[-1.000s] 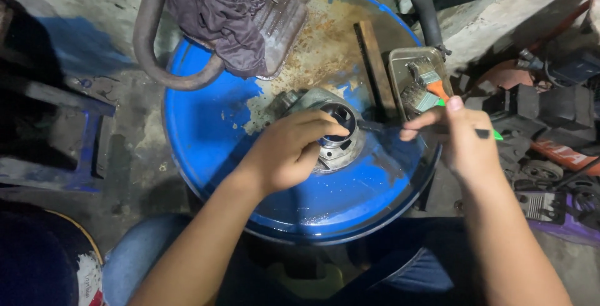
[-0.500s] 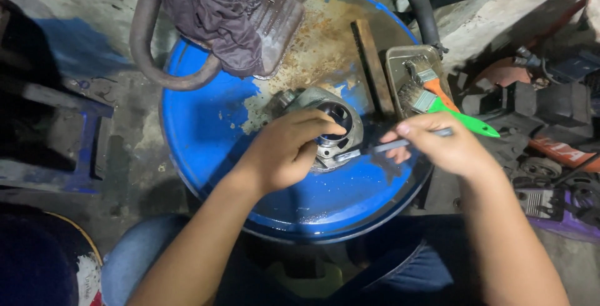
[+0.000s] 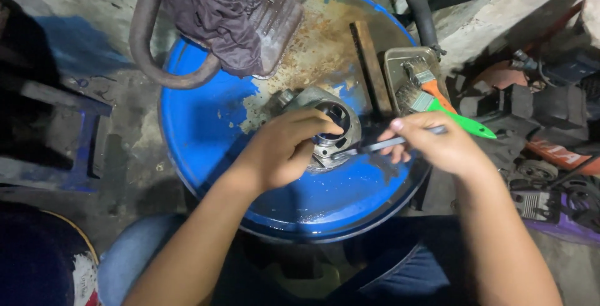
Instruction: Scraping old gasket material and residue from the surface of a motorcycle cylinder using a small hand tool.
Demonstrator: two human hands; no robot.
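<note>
My left hand [image 3: 284, 150] is clamped around the grey metal cylinder part [image 3: 331, 128], which stands at the middle of the blue drum lid [image 3: 206, 131]. My right hand [image 3: 437, 143] pinches a thin metal tool [image 3: 375, 146], tip touching the part. Far right: tray [image 3: 395, 62] holding two brushes [image 3: 437, 97]

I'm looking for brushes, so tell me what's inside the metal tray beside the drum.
The metal tray holds two paintbrushes: an orange-handled brush and a green-handled brush whose handle sticks out over the rim. The tray's near end is hidden behind the right hand.
</note>
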